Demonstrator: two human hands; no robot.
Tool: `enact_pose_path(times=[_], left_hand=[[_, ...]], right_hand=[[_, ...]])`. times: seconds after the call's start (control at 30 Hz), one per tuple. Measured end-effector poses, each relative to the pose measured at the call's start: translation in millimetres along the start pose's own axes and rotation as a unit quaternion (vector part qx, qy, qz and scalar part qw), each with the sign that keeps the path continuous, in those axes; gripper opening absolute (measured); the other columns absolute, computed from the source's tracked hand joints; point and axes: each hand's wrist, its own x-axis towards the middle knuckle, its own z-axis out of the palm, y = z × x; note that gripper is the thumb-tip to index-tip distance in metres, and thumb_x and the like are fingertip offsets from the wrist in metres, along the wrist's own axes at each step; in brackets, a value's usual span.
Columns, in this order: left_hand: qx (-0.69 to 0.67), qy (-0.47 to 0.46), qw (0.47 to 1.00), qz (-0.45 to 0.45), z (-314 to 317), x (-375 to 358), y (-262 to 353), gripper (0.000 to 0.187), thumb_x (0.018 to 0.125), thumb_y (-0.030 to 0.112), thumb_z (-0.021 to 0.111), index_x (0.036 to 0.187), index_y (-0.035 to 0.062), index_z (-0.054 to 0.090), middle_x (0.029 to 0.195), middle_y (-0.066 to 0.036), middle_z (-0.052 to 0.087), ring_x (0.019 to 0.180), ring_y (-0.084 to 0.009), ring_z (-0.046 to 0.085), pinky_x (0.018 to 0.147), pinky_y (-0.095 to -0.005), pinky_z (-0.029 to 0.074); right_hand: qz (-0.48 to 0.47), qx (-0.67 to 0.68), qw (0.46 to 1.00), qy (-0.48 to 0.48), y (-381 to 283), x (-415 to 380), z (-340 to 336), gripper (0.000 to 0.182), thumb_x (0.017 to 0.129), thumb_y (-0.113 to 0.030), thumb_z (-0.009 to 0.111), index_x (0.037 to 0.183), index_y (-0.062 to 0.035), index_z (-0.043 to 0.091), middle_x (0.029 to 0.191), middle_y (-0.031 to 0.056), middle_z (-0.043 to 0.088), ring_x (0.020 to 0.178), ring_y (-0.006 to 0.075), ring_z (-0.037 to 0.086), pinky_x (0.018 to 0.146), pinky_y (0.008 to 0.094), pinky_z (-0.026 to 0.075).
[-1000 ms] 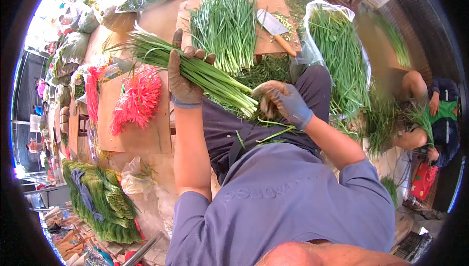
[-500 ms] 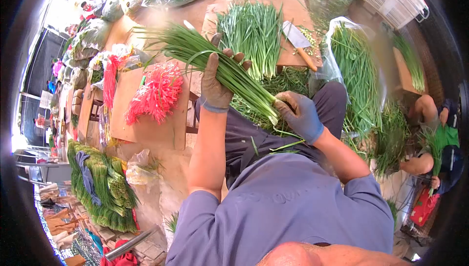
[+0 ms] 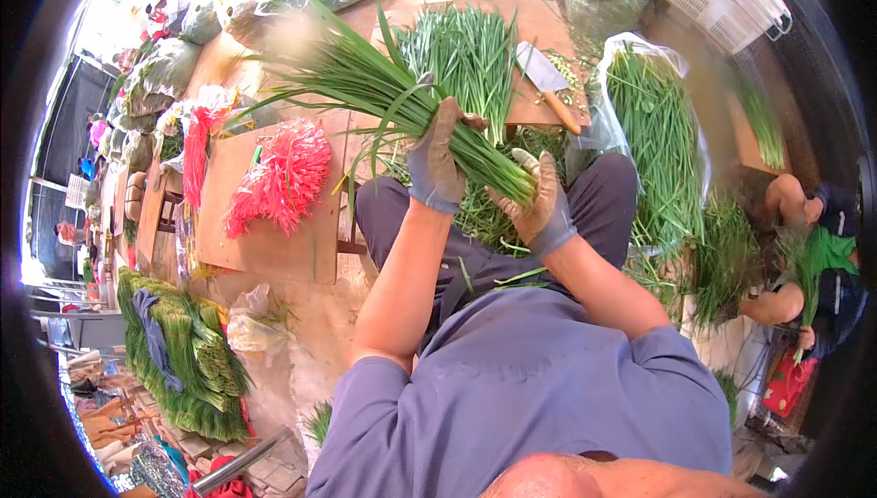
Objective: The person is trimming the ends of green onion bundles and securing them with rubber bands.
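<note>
A long bunch of green chives (image 3: 384, 87) stretches from upper left down to my lap. My left hand (image 3: 437, 162), in a dirty blue glove, grips the bunch around its middle. Near the white root ends, my gloved right hand (image 3: 541, 204) cups the bunch from below with its fingers spread around the stems. Loose stalks lie on my dark trousers (image 3: 457, 251).
A wooden board (image 3: 539, 37) ahead carries more chives (image 3: 466, 50) and a cleaver (image 3: 548, 78). Red rubber bands (image 3: 279, 178) lie on a cardboard sheet at left. A plastic bag of chives (image 3: 653, 123) stands right; another person (image 3: 813, 251) sits beyond it. Tied bundles (image 3: 178, 361) are stacked lower left.
My left hand has slid down the bunch toward the roots and tilted it more upright. The right hand has turned from closing over the root ends to cupping them from beneath.
</note>
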Motion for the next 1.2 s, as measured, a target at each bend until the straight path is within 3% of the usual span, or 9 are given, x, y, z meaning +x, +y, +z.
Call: enact_pose_path(times=[0.07,0.17,0.27,0.43,0.53,0.73,0.83,0.93,1.2], left_hand=[[0.005,0.013,1.0,0.007,-2,4,-4,0.018,0.094,0.023,0.065,0.092,0.0065,0.058,0.08,-0.006,0.061,0.076,-0.0179,0.065,0.076,-0.0364,0.057],[0.068,0.023,0.997,-0.029,-5,0,-4,0.043,0.091,0.017,0.069,0.13,0.0073,0.052,0.088,-0.002,0.059,0.072,-0.015,0.064,0.063,-0.0297,0.055],[0.127,0.001,0.992,-0.006,0,-10,-13,0.045,0.092,0.013,0.068,0.132,0.0051,0.05,0.096,-0.002,0.059,0.075,-0.0135,0.062,0.066,-0.0295,0.054],[0.185,-0.084,0.979,0.034,0,-16,-39,0.038,0.093,0.007,0.064,0.129,0.0023,0.053,0.113,-0.003,0.06,0.098,-0.0116,0.057,0.087,-0.0278,0.049],[0.117,-0.074,0.99,-0.003,5,-23,-47,0.036,0.094,0.006,0.061,0.129,0.0036,0.052,0.119,-0.004,0.06,0.104,-0.0139,0.057,0.091,-0.0304,0.048],[0.101,-0.085,0.991,0.001,7,-24,-47,0.034,0.092,0.006,0.063,0.124,0.0034,0.055,0.117,-0.005,0.061,0.103,-0.0152,0.058,0.089,-0.0331,0.05],[0.214,-0.077,0.974,0.014,10,-27,-40,0.032,0.09,0.006,0.066,0.121,0.0036,0.057,0.111,-0.005,0.063,0.097,-0.0162,0.06,0.082,-0.0323,0.051],[0.225,-0.067,0.972,0.019,9,-26,-41,0.021,0.092,0.011,0.067,0.11,0.0027,0.061,0.098,-0.006,0.065,0.079,-0.0155,0.063,0.064,-0.0322,0.054],[0.231,-0.024,0.973,-0.004,-6,-24,-44,0.02,0.094,0.014,0.065,0.109,0.0018,0.061,0.094,-0.004,0.064,0.076,-0.0132,0.061,0.057,-0.0299,0.052]], right_hand=[[0.037,-0.03,0.998,-0.029,1,11,-19,0.057,0.099,-0.052,0.046,0.131,-0.0049,0.05,0.127,0.0103,0.056,0.112,0.0221,0.058,0.096,0.0412,0.047],[-0.11,-0.273,0.952,0.089,-3,27,-53,0.045,0.1,-0.042,0.049,0.129,-0.0073,0.053,0.116,0.0057,0.059,0.104,0.0157,0.058,0.095,0.0329,0.045],[-0.313,-0.399,0.861,-0.033,-41,0,-12,0.03,0.099,-0.025,0.055,0.123,-0.0078,0.06,0.113,0.0032,0.061,0.098,0.0134,0.057,0.09,0.0307,0.044],[-0.557,-0.607,0.543,-0.16,-97,-24,87,0.027,0.089,-0.022,0.065,0.113,-0.0101,0.065,0.1,0.0128,0.067,0.094,0.0316,0.061,0.085,0.0394,0.046],[-0.542,-0.639,0.522,-0.159,-97,-5,111,0.025,0.085,-0.026,0.067,0.105,-0.0111,0.066,0.097,0.0132,0.067,0.093,0.0361,0.061,0.082,0.0429,0.046],[-0.407,-0.633,0.637,-0.165,-97,4,115,0.026,0.083,-0.03,0.069,0.101,-0.0106,0.067,0.091,0.0161,0.068,0.084,0.039,0.064,0.073,0.0444,0.049],[-0.344,-0.624,0.679,-0.179,-92,11,106,0.024,0.092,-0.022,0.066,0.104,-0.0021,0.064,0.084,0.0073,0.065,0.077,0.0152,0.058,0.071,0.0287,0.046],[-0.218,-0.451,0.835,-0.229,-90,17,101,0.021,0.092,-0.025,0.065,0.096,-0.0036,0.064,0.082,0.004,0.065,0.073,0.0158,0.061,0.068,0.0298,0.048],[-0.18,-0.389,0.88,-0.206,-84,18,91,0.017,0.097,-0.025,0.062,0.1,-0.0078,0.061,0.082,0.0003,0.061,0.067,0.0064,0.053,0.06,0.0217,0.042]])
